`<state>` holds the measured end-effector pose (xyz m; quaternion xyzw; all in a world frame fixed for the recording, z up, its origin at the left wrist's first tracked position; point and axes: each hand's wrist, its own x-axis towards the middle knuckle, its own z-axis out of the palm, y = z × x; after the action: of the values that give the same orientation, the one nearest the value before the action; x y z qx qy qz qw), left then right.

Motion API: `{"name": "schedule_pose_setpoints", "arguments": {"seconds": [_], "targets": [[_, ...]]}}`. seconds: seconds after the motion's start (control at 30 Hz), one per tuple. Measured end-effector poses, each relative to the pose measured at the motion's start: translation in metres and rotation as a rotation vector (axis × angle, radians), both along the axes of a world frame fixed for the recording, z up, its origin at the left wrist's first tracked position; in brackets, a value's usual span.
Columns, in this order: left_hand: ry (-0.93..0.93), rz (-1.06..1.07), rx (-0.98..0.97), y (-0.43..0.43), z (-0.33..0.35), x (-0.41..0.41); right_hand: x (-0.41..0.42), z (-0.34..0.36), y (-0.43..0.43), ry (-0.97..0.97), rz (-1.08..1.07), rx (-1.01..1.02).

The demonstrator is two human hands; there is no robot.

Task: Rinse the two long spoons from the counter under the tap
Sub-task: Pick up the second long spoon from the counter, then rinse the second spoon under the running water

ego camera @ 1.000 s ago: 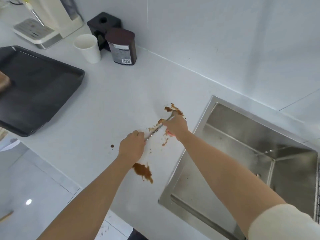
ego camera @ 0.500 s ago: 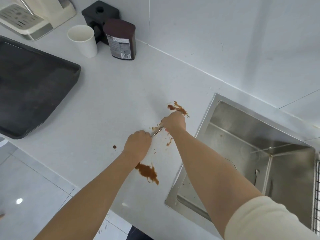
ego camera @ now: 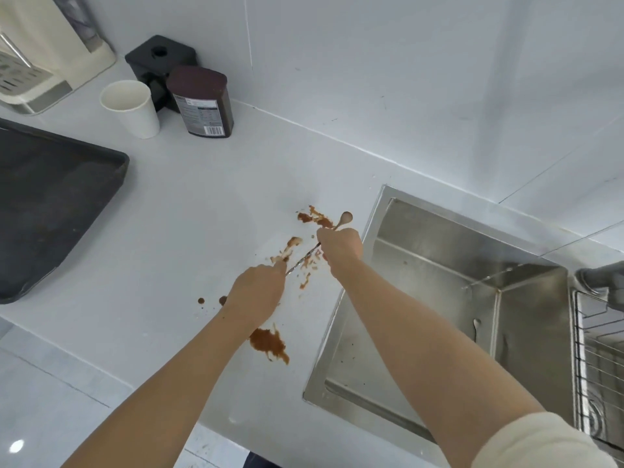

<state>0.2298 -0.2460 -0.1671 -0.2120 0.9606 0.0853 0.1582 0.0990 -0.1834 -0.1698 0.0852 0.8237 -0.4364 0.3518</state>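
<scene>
A: The right hand (ego camera: 339, 246) has lifted its slim wooden spoon (ego camera: 344, 219), bowl now poking out above the fist!

B: Left hand (ego camera: 258, 292) is clenched on the twisted metal spoon (ego camera: 304, 259), over the sauce-smeared white counter (ego camera: 202, 211), beside the steel sink (ego camera: 439, 275).

Brown smears (ego camera: 268, 342) stain the white counter (ego camera: 202, 204) beside a black tray (ego camera: 50, 204) and silver sink (ego camera: 439, 282).

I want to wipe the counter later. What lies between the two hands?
In the head view, a thin spoon handle spans the gap from left hand to right hand, above brown smears on the counter.
</scene>
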Motion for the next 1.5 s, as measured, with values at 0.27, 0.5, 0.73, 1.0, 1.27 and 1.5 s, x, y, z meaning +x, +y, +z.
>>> {"name": "schedule_pose_setpoints", "arguments": {"seconds": [0.27, 0.5, 0.73, 1.0, 1.27, 1.5], "targets": [[0.147, -0.050, 0.332, 0.056, 0.013, -0.030, -0.022, 0.018, 0.086, 0.170, -0.120, -0.090], [0.127, -0.143, 0.522, 0.121, 0.020, -0.062, -0.035, 0.039, 0.175, 0.173, -0.192, -0.193], [0.105, -0.236, 0.358, 0.165, 0.027, -0.096, -0.049, 0.037, 0.250, 0.077, -0.342, -0.435], [0.151, -0.244, 0.223, 0.183, 0.033, -0.137, -0.089, 0.038, 0.299, -0.089, -0.613, -0.902], [0.160, -0.417, 0.000, 0.185, 0.060, -0.181, -0.141, 0.047, 0.315, -0.050, -0.599, -0.992], [0.227, -0.434, -0.111, 0.170, 0.060, -0.209, -0.165, 0.052, 0.312, -0.102, -0.592, -0.965]]}}
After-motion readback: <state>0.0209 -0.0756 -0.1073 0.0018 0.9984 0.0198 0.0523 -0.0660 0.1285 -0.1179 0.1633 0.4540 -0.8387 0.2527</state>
